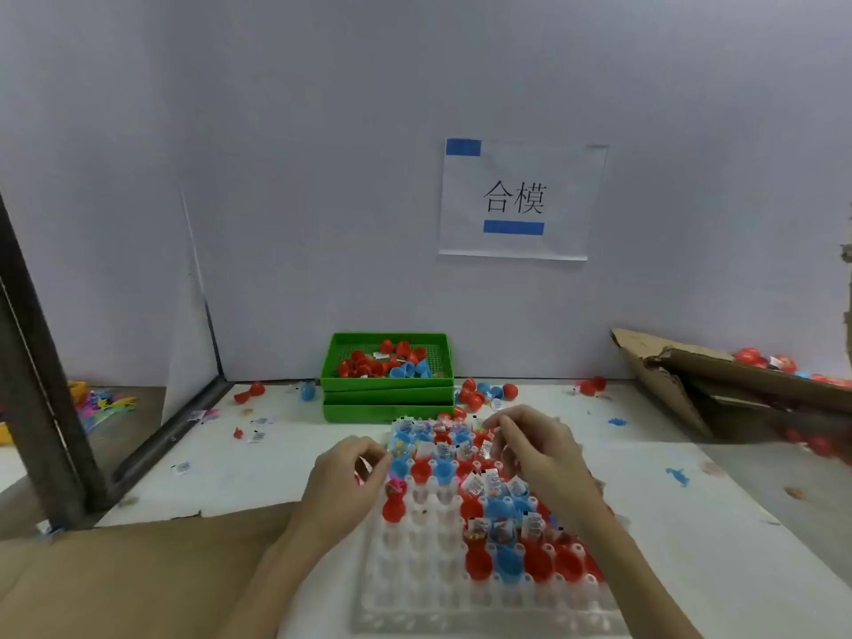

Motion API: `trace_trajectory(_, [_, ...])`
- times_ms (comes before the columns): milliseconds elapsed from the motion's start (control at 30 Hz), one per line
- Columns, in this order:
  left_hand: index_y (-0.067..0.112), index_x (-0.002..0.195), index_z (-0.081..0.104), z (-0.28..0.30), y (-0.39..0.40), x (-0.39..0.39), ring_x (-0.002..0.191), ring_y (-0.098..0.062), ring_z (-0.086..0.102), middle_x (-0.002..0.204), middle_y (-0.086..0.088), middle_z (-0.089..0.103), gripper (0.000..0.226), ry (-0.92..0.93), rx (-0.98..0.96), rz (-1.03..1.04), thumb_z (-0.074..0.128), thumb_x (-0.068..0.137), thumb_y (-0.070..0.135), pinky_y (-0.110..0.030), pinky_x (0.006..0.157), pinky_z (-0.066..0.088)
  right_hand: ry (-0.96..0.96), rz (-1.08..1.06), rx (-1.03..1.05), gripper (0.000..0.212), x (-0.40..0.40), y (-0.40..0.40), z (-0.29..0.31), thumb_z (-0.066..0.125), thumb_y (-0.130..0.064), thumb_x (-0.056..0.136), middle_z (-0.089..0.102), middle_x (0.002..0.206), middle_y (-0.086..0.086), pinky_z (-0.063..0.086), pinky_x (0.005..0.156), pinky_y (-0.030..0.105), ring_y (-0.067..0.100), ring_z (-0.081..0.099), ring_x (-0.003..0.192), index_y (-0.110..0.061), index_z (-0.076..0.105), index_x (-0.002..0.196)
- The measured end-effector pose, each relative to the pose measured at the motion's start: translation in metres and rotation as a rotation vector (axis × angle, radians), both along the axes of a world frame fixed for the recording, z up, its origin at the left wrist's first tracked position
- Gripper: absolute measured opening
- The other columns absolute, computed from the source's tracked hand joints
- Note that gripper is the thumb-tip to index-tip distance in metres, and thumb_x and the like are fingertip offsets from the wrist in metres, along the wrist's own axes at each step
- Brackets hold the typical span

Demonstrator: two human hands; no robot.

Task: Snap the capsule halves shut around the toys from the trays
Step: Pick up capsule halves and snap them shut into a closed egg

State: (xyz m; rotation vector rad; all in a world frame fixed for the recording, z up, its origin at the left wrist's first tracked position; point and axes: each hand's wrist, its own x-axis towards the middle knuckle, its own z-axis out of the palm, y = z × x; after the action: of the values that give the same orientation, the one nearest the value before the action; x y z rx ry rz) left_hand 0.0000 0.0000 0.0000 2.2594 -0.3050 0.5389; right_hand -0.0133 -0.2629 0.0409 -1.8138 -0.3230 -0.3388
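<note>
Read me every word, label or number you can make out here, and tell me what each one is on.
"合模": large black characters on the white paper sign on the back wall, with blue tape strips above and below.
Small white slips in the capsule tray: print too small to read.
Loose labels on the table: blurred, unreadable.

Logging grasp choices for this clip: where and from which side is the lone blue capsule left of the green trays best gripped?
Grip the blue capsule across its rounded middle with thumb and fingers, coming from above. It appears to stand alone on the white table, apart from the green trays and red capsule, so its sides look reachable. Blur hides its seam.
</note>
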Motion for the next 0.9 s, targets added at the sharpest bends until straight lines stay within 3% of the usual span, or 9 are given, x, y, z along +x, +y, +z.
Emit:
trace_trajectory(167, [0.027, 0.086, 0.073, -0.017, 0.009, 0.001, 0.082, -0.009, 0.065, 0.090, 0.013, 0.065, 0.024, 0.163, 0.043, -0.118, 0.067, 0.096, 0.006, -0.025, 0.077, 0.053, -0.031, -0.046, -0.063, 0.020, 0.009, 0.007, -0.019, 0.054, -0.011, 0.104, 0.069, 0.075, -0.006, 0.051, 0.052, 0.019, 0.011, 0.060, 0.056, -0.023, 0.070, 0.098])
trace_trajectory(267, [0.024, 0.095, 0.078, -0.009, 0.013, -0.001, 0.087, -0.006, 0.066, 0.098, 0.013, 0.065, 0.022, 0.219, 0.085, -0.161, 0.067, 0.096, 0.005, -0.022, 0.083, 0.054, -0.040, -0.033, -0.094, 0.021, 0.004, 0.008, -0.022, 0.056, -0.012, 0.103, 0.069, 0.076, -0.009, 0.054, 0.054, 0.028, 0.016, 0.062, 0.060, -0.027, 0.070, 0.099])
trace_trajectory(333, [0.019, 0.098, 0.079, -0.008, 0.014, -0.001, 0.087, -0.006, 0.067, 0.100, 0.010, 0.066, 0.018, 0.192, 0.115, -0.160, 0.067, 0.097, 0.005, -0.024, 0.085, 0.054, -0.066, -0.045, -0.146, 0.020, 0.000, 0.010, -0.024, 0.057, -0.014, 0.103, 0.069, 0.076, -0.011, 0.056, 0.056, 0.031, 0.018, 0.063, 0.063, -0.028, 0.070, 0.099])
trace_trajectory(533, [0.011, 0.104, 0.077, -0.005, 0.016, 0.002, 0.093, -0.015, 0.065, 0.102, -0.001, 0.065, 0.012, 0.159, 0.170, -0.224, 0.065, 0.101, 0.010, -0.031, 0.090, 0.052, -0.079, -0.031, -0.249, 0.017, -0.006, 0.016, -0.028, 0.058, -0.017, 0.103, 0.069, 0.081, -0.014, 0.053, 0.059, 0.018, 0.013, 0.066, 0.070, -0.030, 0.068, 0.100])
trace_trajectory(700, [0.021, 0.108, 0.073, -0.010, 0.026, 0.003, 0.098, -0.009, 0.062, 0.108, 0.007, 0.059, 0.020, 0.185, 0.240, -0.294, 0.060, 0.104, 0.007, -0.020, 0.091, 0.050, -0.073, -0.036, -0.211, 0.018, -0.006, 0.014, -0.028, 0.057, -0.017, 0.103, 0.069, 0.080, -0.015, 0.053, 0.059, 0.018, 0.012, 0.066, 0.069, -0.029, 0.069, 0.099])
trace_trajectory(900, [0.010, 0.103, 0.076, -0.014, 0.025, 0.011, 0.086, -0.008, 0.064, 0.099, 0.006, 0.063, 0.014, 0.059, 0.281, -0.256, 0.065, 0.100, 0.003, -0.033, 0.083, 0.056, -0.055, -0.043, -0.218, 0.021, -0.005, 0.015, -0.029, 0.058, -0.016, 0.103, 0.069, 0.082, -0.018, 0.054, 0.063, 0.016, 0.008, 0.067, 0.073, -0.034, 0.066, 0.097])
